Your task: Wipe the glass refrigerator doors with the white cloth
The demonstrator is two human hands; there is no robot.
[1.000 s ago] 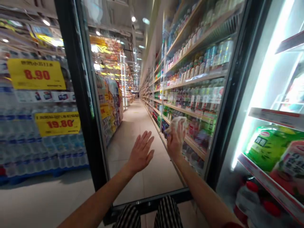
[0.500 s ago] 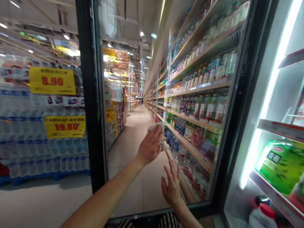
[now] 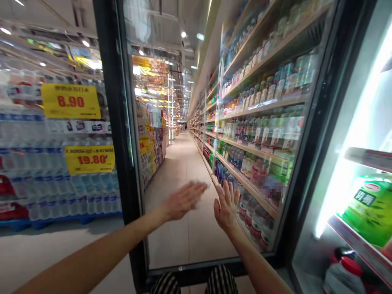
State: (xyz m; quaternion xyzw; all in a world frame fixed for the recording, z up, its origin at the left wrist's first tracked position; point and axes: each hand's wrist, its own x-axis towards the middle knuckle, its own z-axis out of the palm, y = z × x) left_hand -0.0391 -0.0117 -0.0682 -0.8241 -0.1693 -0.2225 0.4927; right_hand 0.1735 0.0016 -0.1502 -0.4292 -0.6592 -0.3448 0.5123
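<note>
My left hand (image 3: pixel 185 201) is stretched out at the glass door (image 3: pixel 168 245), smeared by motion. Its fingers point right and lie close together. The white cloth under this hand a moment ago is hidden behind it or lost in the blur; it shows nowhere else. To the right, my right hand (image 3: pixel 226 206) is open, fingers apart and pointing up, at the glass with nothing visible in it. Through or in the pane appear an aisle and shelves of bottles (image 3: pixel 266 130).
The black door frame (image 3: pixel 118 122) surrounds the glass. At right is a lit cooler with a green package (image 3: pixel 369 208) and a red-capped bottle (image 3: pixel 344 275). Stacked bottled water (image 3: pixel 55 159) with yellow price signs (image 3: pixel 71 101) stands at left. My striped-clothed knees (image 3: pixel 221 279) are below.
My left hand has swept down and left on the glass, and the cloth has gone out of sight. My right hand has moved slightly up and right. The view has shifted a little.
</note>
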